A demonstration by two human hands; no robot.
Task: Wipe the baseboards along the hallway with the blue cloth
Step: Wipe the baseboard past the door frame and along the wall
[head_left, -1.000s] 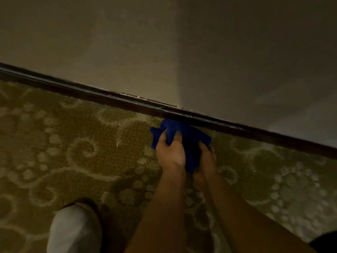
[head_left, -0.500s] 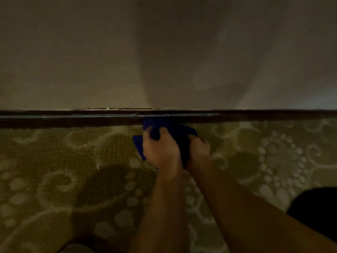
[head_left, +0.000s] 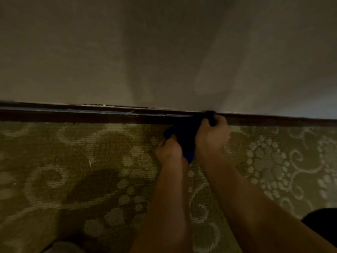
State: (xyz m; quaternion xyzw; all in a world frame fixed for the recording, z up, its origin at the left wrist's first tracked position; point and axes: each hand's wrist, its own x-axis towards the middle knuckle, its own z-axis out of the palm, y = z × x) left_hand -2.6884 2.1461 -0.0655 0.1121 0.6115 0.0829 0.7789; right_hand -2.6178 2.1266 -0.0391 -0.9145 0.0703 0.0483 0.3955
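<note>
Both hands slid rightward along baseboard (head_left: pixel 91 115) since earlier frame. Right hand (head_left: pixel 212 137) grips blue cloth (head_left: pixel 184 136) against baseboard's top edge; left hand (head_left: pixel 170 152) apparently pinches cloth's lower part above carpet (head_left: pixel 73 170).

A hallway: patterned carpet (head_left: pixel 91 161) meets dark baseboard (head_left: pixel 91 115), plain wall (head_left: pixel 127 52).

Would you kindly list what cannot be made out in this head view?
- Baseboard behind the blue cloth: hidden by cloth and right hand.
- Left hand fingertips: buried in cloth.
- Pale object at the bottom edge: cut off, blurred.
- Dust left on the baseboard: too dim.
</note>
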